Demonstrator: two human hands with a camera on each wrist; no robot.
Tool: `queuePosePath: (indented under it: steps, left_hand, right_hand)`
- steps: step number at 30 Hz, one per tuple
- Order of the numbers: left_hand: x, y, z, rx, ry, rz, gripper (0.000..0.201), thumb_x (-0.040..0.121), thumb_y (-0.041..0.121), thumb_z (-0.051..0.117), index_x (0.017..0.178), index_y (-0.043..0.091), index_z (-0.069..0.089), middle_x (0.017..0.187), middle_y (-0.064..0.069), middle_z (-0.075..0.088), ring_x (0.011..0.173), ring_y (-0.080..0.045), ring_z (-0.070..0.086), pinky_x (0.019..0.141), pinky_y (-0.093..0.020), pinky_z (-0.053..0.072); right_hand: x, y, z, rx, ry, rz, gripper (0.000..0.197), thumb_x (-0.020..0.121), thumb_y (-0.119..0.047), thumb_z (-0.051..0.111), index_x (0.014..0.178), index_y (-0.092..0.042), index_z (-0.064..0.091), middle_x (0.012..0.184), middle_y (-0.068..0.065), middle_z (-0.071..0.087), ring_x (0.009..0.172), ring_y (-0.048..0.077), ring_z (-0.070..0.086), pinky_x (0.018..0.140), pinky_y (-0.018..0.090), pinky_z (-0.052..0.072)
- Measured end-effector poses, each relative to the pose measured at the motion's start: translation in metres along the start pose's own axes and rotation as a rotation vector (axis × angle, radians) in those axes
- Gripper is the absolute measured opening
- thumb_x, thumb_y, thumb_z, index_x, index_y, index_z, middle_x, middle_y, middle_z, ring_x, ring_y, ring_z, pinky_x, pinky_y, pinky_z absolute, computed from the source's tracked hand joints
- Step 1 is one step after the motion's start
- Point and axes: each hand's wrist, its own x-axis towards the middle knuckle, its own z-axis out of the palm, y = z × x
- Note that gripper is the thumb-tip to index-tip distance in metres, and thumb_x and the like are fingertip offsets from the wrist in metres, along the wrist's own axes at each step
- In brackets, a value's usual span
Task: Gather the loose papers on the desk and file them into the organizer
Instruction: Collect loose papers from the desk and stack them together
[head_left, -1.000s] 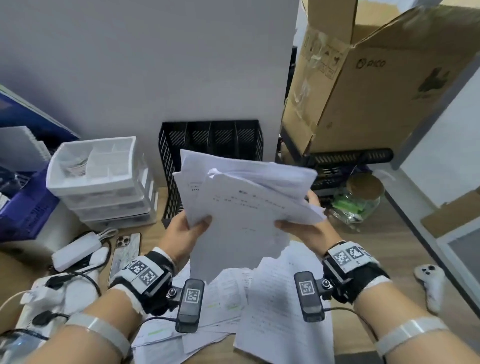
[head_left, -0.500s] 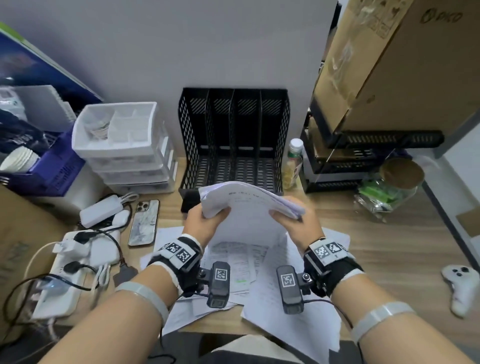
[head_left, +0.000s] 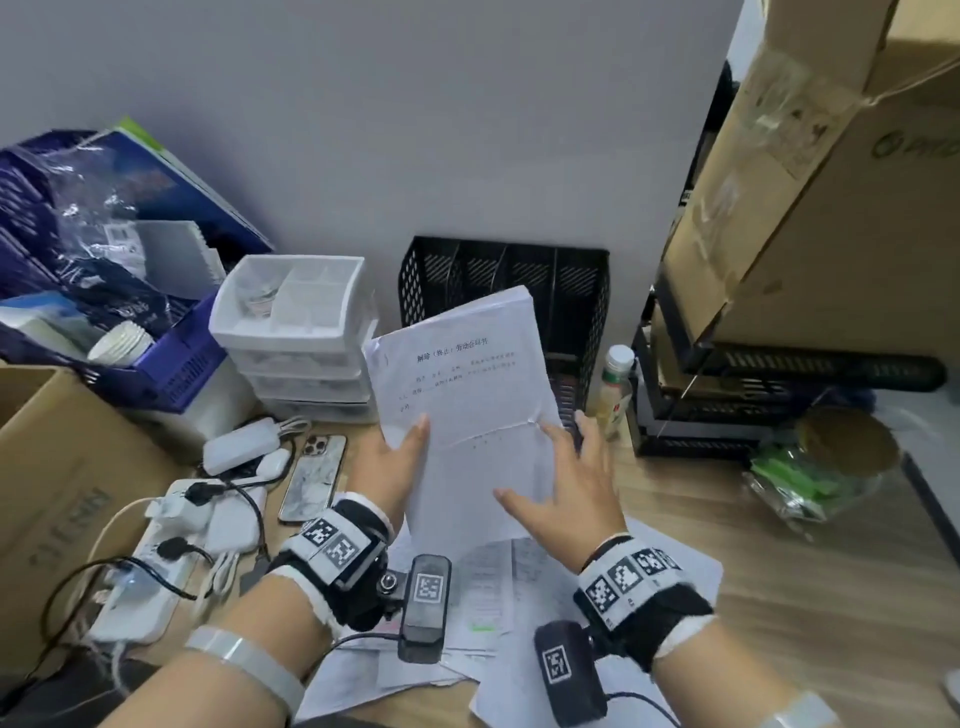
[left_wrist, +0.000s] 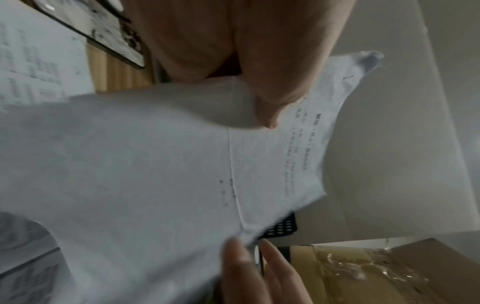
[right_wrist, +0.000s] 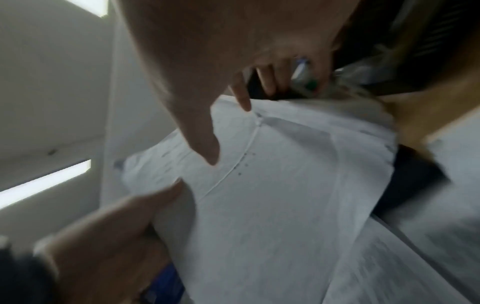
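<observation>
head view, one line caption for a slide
Left hand holds a paper stack upright before the black organizer, right hand open.

Both hands raised ahead

The left hand (head_left: 392, 467) is pinching with its thumb on top; the right hand (head_left: 574, 493) is spreading its fingers straight.

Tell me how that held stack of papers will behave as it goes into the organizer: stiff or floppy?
Probably floppy: the stack of papers shows a crease across its middle and a curled top corner. The left hand pinches one edge while the right hand rests spread against it, so it seems light. It could buckle against the organizer dividers.
</observation>
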Motion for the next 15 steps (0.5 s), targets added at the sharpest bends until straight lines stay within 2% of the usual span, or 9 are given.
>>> queuePosePath:
  steps: [1, 2, 4, 6, 8, 10, 11, 13, 15]
  left_hand:
    - [0.001, 0.006, 0.000, -0.004, 0.024, 0.026, 0.030, 0.089, 0.032, 0.069, 0.111, 0.010, 0.072, 0.106, -0.009, 0.078, 0.096, -0.030, 0.075, 0.090, -0.054, 0.058]
    - [0.001, 0.013, 0.001, -0.001, 0.049, 0.055, 0.026, 0.092, 0.029, 0.068, 0.109, 0.009, 0.073, 0.102, -0.009, 0.079, 0.092, -0.027, 0.076, 0.086, -0.052, 0.060]
    - [0.005, 0.026, 0.003, -0.002, 0.085, 0.096, 0.021, 0.096, 0.022, 0.063, 0.107, 0.007, 0.072, 0.093, -0.006, 0.078, 0.080, -0.019, 0.077, 0.077, -0.041, 0.063]
    - [0.010, 0.039, 0.005, -0.008, 0.087, 0.114, 0.023, 0.097, 0.023, 0.061, 0.108, 0.006, 0.072, 0.095, -0.005, 0.078, 0.084, -0.021, 0.077, 0.076, -0.039, 0.063]
    - [0.021, 0.052, -0.001, 0.011, 0.061, 0.150, 0.032, 0.092, 0.034, 0.062, 0.110, 0.009, 0.073, 0.101, -0.007, 0.078, 0.095, -0.028, 0.075, 0.087, -0.049, 0.060]
    - [0.035, 0.061, -0.009, 0.050, 0.031, 0.160, 0.038, 0.084, 0.043, 0.061, 0.105, 0.014, 0.073, 0.103, -0.007, 0.078, 0.098, -0.028, 0.074, 0.090, -0.054, 0.058]
    - [0.040, 0.065, -0.014, 0.060, 0.008, 0.170, 0.033, 0.084, 0.042, 0.060, 0.101, 0.017, 0.072, 0.104, -0.007, 0.078, 0.099, -0.028, 0.074, 0.091, -0.054, 0.057]
    - [0.051, 0.069, -0.023, 0.133, -0.039, 0.225, 0.012, 0.090, 0.028, 0.060, 0.097, 0.022, 0.068, 0.102, -0.005, 0.076, 0.099, -0.027, 0.072, 0.092, -0.053, 0.057]
    - [0.054, 0.075, -0.023, 0.158, -0.149, 0.262, 0.011, 0.092, 0.024, 0.061, 0.102, 0.024, 0.068, 0.101, -0.001, 0.075, 0.099, -0.024, 0.071, 0.091, -0.052, 0.057]
  right_hand:
    - [0.004, -0.013, -0.001, -0.083, -0.034, -0.055, 0.093, 0.068, -0.066, 0.064, 0.146, -0.030, 0.026, 0.159, 0.002, 0.005, 0.150, 0.022, 0.002, 0.121, 0.043, 0.012]
    - [0.010, -0.027, -0.003, -0.096, -0.111, -0.092, 0.101, 0.068, -0.070, 0.062, 0.150, -0.029, 0.020, 0.162, 0.000, 0.000, 0.150, 0.020, -0.002, 0.122, 0.044, 0.011]
    - [0.022, -0.053, 0.000, -0.018, -0.348, -0.132, 0.120, 0.065, -0.071, 0.068, 0.155, -0.023, 0.004, 0.163, 0.000, 0.005, 0.150, 0.017, 0.005, 0.122, 0.038, 0.015]
    - [0.032, -0.077, 0.008, -0.012, -0.500, -0.166, 0.131, 0.064, -0.066, 0.074, 0.153, -0.022, -0.011, 0.162, 0.003, 0.009, 0.148, 0.021, 0.017, 0.119, 0.038, 0.024]
    - [0.047, -0.096, 0.016, -0.059, -0.488, -0.174, 0.129, 0.069, -0.055, 0.074, 0.151, -0.022, -0.020, 0.158, 0.008, 0.016, 0.139, 0.029, 0.036, 0.109, 0.043, 0.039]
    - [0.063, -0.112, 0.021, -0.116, -0.396, -0.171, 0.116, 0.073, -0.037, 0.067, 0.151, -0.027, -0.018, 0.147, 0.015, 0.037, 0.120, 0.035, 0.053, 0.095, 0.044, 0.049]
    - [0.070, -0.117, 0.024, -0.141, -0.326, -0.172, 0.108, 0.075, -0.027, 0.062, 0.151, -0.030, -0.015, 0.138, 0.016, 0.048, 0.111, 0.037, 0.058, 0.089, 0.043, 0.051]
    - [0.082, -0.130, 0.032, -0.180, -0.202, -0.150, 0.098, 0.077, -0.012, 0.053, 0.149, -0.037, -0.008, 0.121, 0.017, 0.062, 0.097, 0.039, 0.064, 0.080, 0.043, 0.052]
    - [0.089, -0.135, 0.034, -0.212, -0.141, -0.145, 0.092, 0.080, -0.007, 0.049, 0.148, -0.039, -0.003, 0.107, 0.017, 0.068, 0.089, 0.040, 0.066, 0.077, 0.045, 0.054]
